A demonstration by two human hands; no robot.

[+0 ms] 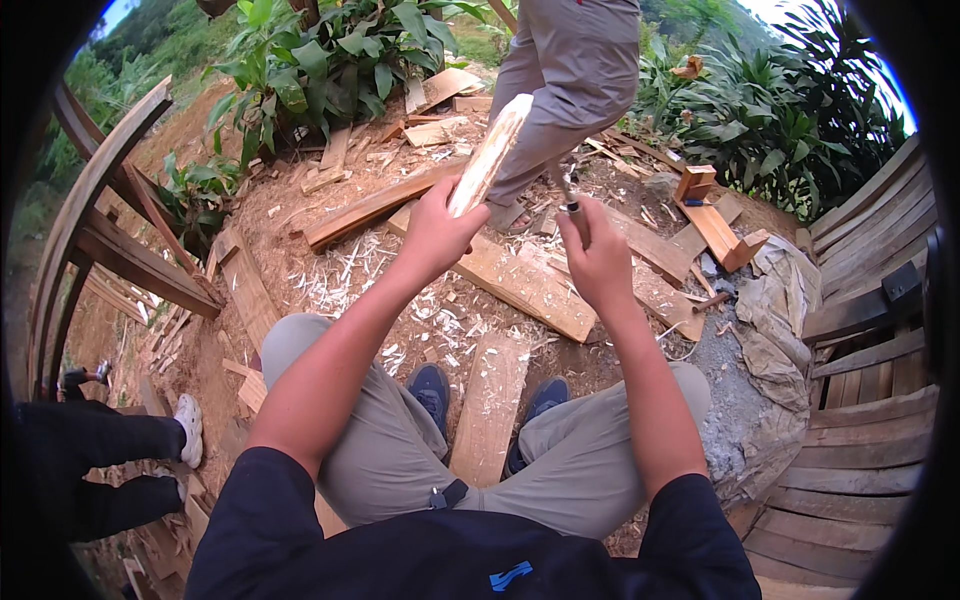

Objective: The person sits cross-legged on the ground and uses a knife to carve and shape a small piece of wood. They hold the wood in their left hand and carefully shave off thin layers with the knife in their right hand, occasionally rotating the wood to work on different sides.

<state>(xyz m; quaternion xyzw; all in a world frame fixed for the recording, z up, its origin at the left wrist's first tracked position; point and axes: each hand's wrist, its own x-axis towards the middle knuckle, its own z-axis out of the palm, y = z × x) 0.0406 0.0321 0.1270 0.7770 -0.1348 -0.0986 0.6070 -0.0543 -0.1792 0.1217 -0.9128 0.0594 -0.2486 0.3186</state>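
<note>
My left hand point(447, 232) is closed around the lower end of a pale, whittled wooden stick point(494, 152), which tilts up and away to the right. Roughly carved faces show along the stick, with patches of darker yellow. My right hand point(602, 258) grips the handle of a knife point(565, 186); its narrow dark blade points up and away, apart from the stick. Part of the handle is hidden by my fingers. Light wood shavings point(440, 330) are scattered over the ground below both hands.
Planks point(530, 290) lie across the dirt, one point(490, 400) between my shoes. Someone in grey trousers point(570, 80) stands just ahead; another person's legs point(130, 440) are at the left. A wooden frame point(110, 220), a slatted wall point(860, 440) and a crumpled sheet point(775, 330) flank me.
</note>
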